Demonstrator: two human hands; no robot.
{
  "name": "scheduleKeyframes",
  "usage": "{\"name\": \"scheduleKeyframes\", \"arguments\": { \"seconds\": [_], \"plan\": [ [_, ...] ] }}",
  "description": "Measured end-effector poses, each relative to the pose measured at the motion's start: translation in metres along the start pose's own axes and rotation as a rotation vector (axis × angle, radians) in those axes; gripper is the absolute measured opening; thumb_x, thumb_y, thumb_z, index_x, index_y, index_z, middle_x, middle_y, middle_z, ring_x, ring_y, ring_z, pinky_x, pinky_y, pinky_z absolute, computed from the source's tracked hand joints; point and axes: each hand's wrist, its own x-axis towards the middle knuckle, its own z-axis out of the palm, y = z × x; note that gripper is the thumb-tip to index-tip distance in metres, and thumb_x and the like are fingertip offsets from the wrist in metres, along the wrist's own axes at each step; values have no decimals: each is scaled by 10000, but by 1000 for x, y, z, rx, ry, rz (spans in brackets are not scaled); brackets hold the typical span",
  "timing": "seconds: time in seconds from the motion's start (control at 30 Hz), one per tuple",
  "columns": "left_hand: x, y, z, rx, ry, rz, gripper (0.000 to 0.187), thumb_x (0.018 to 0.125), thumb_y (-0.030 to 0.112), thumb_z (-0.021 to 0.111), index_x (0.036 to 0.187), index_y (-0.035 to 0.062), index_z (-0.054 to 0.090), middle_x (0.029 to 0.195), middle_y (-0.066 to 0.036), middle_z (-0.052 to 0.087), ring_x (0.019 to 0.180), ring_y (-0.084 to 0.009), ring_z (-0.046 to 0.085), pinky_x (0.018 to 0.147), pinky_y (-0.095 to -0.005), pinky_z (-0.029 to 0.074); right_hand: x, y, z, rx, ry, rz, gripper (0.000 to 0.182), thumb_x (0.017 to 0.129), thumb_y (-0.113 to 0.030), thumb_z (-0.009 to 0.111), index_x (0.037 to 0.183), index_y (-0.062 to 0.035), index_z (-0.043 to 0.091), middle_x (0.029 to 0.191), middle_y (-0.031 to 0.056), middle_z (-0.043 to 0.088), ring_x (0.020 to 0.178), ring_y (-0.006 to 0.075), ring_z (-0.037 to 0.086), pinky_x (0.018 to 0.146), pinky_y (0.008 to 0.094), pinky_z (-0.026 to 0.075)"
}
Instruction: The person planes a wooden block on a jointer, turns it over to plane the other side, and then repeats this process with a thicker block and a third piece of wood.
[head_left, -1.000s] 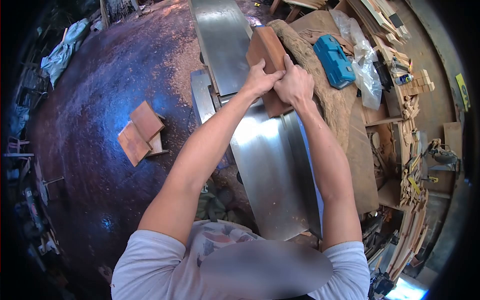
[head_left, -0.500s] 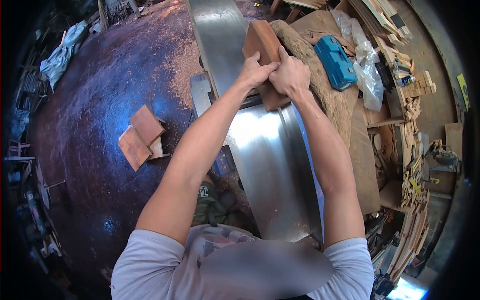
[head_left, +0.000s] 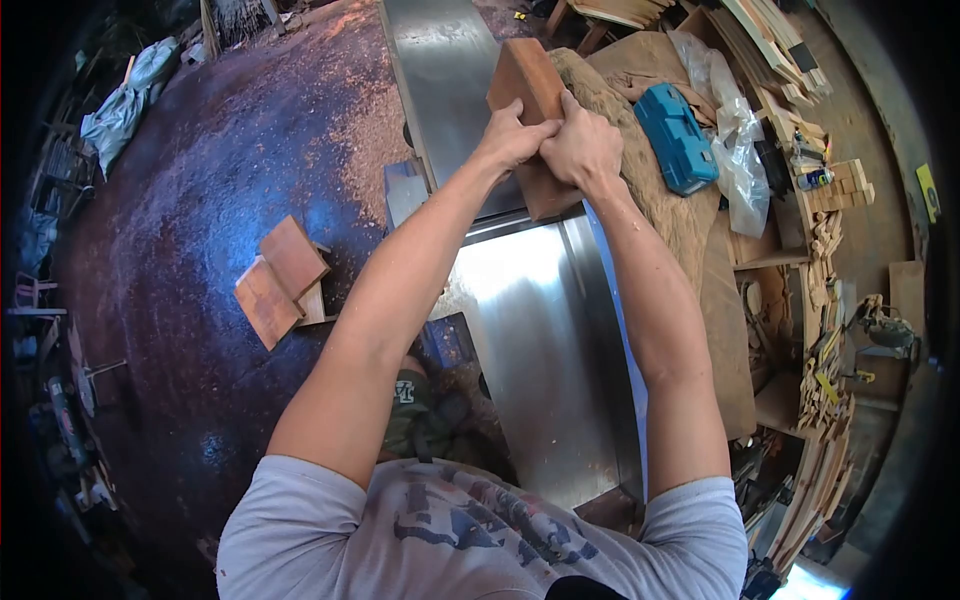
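A reddish-brown wooden board [head_left: 529, 78] stands tilted on the metal bed of a jointer [head_left: 545, 330], beside its fence. My left hand [head_left: 512, 138] is closed on the board's near-left side, thumb over the upper edge. On the right, my right hand [head_left: 584, 148] wraps round the same board, its fingers partly hidden. Both thumbs come close together on the wood. The board's lower end lies just beyond the seam in the bed, and its underside is out of sight.
Several wooden boards [head_left: 270, 300] are stacked low on the left. Wood shavings [head_left: 368, 150] litter the floor beside the machine. Right of the fence are a teal tool case [head_left: 676, 138], a plastic bag [head_left: 740, 150] and a rough slab [head_left: 655, 190]. Shelves of offcuts [head_left: 825, 260] line the right.
The board and both hands have slid slightly forward along the jointer bed, away from me. The grip looks the same. My view has shifted a little.
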Motion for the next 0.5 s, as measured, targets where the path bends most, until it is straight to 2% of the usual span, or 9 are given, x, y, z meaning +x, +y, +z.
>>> {"name": "scheduleKeyframes", "arguments": {
  "seconds": [0.07,0.17,0.27,0.37,0.4,0.43,0.47,0.5],
  "plan": [
    [9,-3,-6,5,-41,18,1083,827,293,882,1552,-237,276,1490,-345,545,1314,-332,632,1065,-369,537,6,-2,1,-4,2,2,717,820,-244,652,1511,-69,574,1077,314,751,1044,468,732,957,532,562],
    [22,-2,-7,37,61,18,1062,829,286,880,1544,-238,295,1479,-349,555,1322,-336,629,1089,-370,523,20,-5,6,0,16,7,715,825,-253,653,1514,-80,575,1077,315,750,1044,469,732,958,534,560],
    [41,-1,-15,18,17,32,1036,902,232,838,1584,-219,202,1503,-360,524,1273,-331,656,1017,-360,572,38,-8,12,0,45,-2,705,839,-275,652,1516,-93,577,1086,312,750,1050,471,730,962,536,557],
    [37,3,-21,-13,14,45,1025,917,248,839,1600,-188,213,1446,-346,580,1246,-317,672,1004,-366,579,44,-13,11,4,32,41,709,855,-320,661,1525,-108,568,1138,313,740,1087,466,720,980,534,552],
    [42,-16,-24,-88,28,3,1011,944,250,823,1617,-167,193,1419,-307,619,1219,-293,682,989,-367,586,44,-15,9,3,16,49,714,860,-337,666,1529,-113,564,1162,314,735,1105,464,716,988,533,550],
    [-4,13,-30,-225,-18,-7,867,974,240,791,1604,-118,316,1350,-243,675,1184,-258,692,952,-342,593,41,-11,11,-23,18,45,731,861,-370,682,1537,-124,553,1201,307,727,1138,457,706,1010,525,544],
    [-17,-7,-42,-110,-112,136,722,987,260,781,1535,-74,450,1308,-194,695,1166,-238,697,957,-339,583,40,-8,12,-34,18,25,749,863,-402,698,1545,-135,543,1240,300,719,1172,450,695,1033,517,537],
    [-81,13,-52,-221,-97,249,621,990,288,781,1455,-42,535,1269,-156,708,1180,-221,688,987,-364,565,41,-17,-1,6,-100,73,786,860,-430,734,1554,-125,525,1337,262,695,1236,422,675,1073,488,525]
  ]
}}
